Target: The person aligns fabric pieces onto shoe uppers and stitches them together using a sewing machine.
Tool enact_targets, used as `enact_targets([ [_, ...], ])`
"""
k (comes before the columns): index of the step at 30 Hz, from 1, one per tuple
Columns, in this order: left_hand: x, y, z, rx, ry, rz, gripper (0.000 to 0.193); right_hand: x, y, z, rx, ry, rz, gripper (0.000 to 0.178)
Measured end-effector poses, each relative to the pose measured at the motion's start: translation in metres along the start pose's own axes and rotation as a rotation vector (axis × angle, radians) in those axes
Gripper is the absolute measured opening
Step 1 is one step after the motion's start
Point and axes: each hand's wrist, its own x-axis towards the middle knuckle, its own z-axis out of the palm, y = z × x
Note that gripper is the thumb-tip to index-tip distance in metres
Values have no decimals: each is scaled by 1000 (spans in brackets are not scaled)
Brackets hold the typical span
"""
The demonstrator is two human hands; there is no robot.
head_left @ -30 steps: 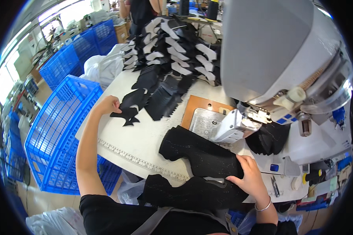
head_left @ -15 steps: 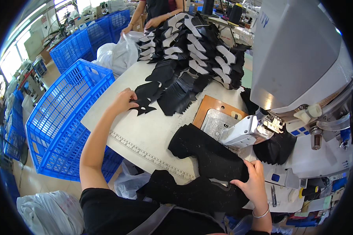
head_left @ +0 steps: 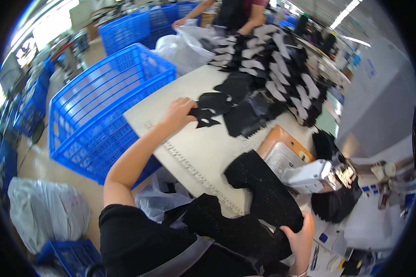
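My left hand (head_left: 179, 113) reaches across the table, its thumb and fingers closed on the edge of a thin black cut piece (head_left: 213, 104) with notches and holes. At the near right, my right hand (head_left: 299, 237) pinches the edge of a fuzzy black fabric piece (head_left: 266, 187). That piece lies curved in front of the sewing machine (head_left: 309, 177), with another lobe (head_left: 226, 224) hanging toward my lap. Beside the left hand's piece lies a black panel with a jagged edge (head_left: 245, 117). My fingertips are partly hidden.
A tall heap of black pieces with light grey patches (head_left: 275, 69) stands at the far side of the table (head_left: 194, 152). A blue crate (head_left: 111, 108) adjoins its left edge. Thread snips (head_left: 315, 257) lie at the lower right. Across the table, another person's hand (head_left: 178, 24) is by a white bag (head_left: 185, 48).
The view has swung left, so the table and machine appear farther right. Both hands stay on the same black pieces.
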Motion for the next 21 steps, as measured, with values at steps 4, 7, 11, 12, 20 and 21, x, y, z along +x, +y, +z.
enact_targets([
  [4,-2,-19,-12,-428,108,-551,20,-8,3,1,34,25,12,76],
  [7,-7,-78,-80,-624,272,-1206,15,-7,-3,0,52,16,6,73],
  [11,-38,-110,-101,-1309,672,-1303,19,-5,3,-1,92,32,14,58],
  [12,-34,-90,-94,-1229,509,-1134,20,-6,9,3,142,113,6,42],
  [20,45,154,-75,-869,-427,-134,11,28,-23,-47,301,130,-117,14],
  [21,50,175,-67,-868,-461,108,10,34,-30,-53,296,118,-151,13],
])
